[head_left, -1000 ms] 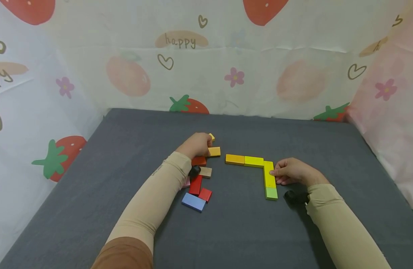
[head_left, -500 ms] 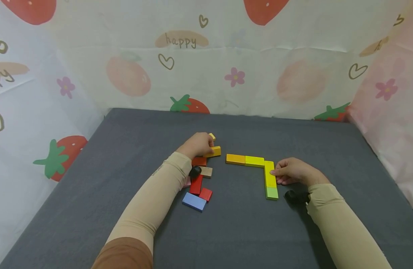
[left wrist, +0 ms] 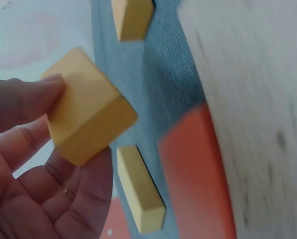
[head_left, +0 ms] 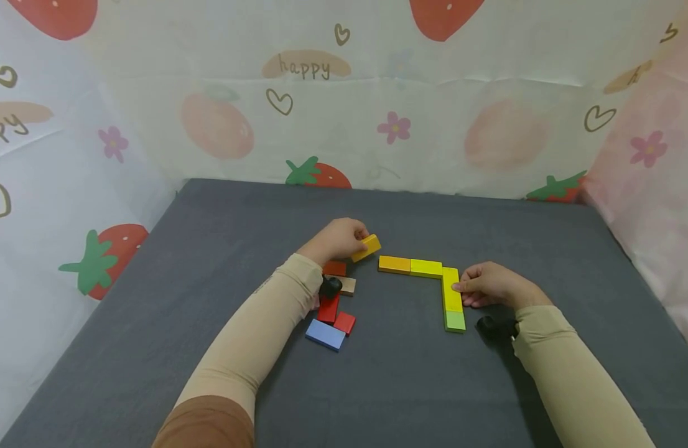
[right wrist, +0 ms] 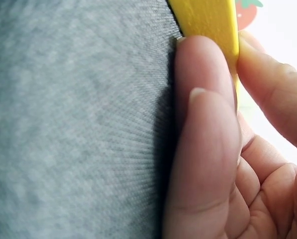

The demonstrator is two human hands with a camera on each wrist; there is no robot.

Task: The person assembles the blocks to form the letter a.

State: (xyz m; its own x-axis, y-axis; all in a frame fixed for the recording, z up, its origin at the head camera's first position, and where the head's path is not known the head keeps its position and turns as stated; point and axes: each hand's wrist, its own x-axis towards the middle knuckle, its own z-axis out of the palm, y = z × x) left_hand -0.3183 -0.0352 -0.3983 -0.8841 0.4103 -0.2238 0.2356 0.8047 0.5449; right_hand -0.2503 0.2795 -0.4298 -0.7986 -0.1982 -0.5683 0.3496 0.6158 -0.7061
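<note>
While the right hand [head_left: 492, 285] stayed where it was, the left hand [head_left: 339, 239] lifted a golden block [head_left: 367, 247]. Half a second before, that block was lower and nearer the heap. Now it was tipped, with one end up, just beside the orange block [head_left: 394, 264], and a thin gap showed between them. The left thumb and fingers pinched it, and it looked to be up off the gray cloth [head_left: 411, 373]. That seemed to mean one more block was out of the heap, but it was not yet part of the line.

The line made a corner. The orange block touched a bright yellow block [head_left: 426, 268], then a long yellow piece [head_left: 451, 298] came down toward the person, with a green block [head_left: 455, 321] at the end. The right hand held the long yellow piece between its thumb and a finger, maybe to keep it from sliding. None of the line had moved.

The heap lay the same too, with a red-orange block [head_left: 335, 268], a tan block [head_left: 348, 286], a red block [head_left: 328, 309], a small red block [head_left: 345, 323] and a blue block [head_left: 325, 336]. By the left wrist camera, a pale yellow block [left wrist: 138, 186] lay near the held one.
</note>
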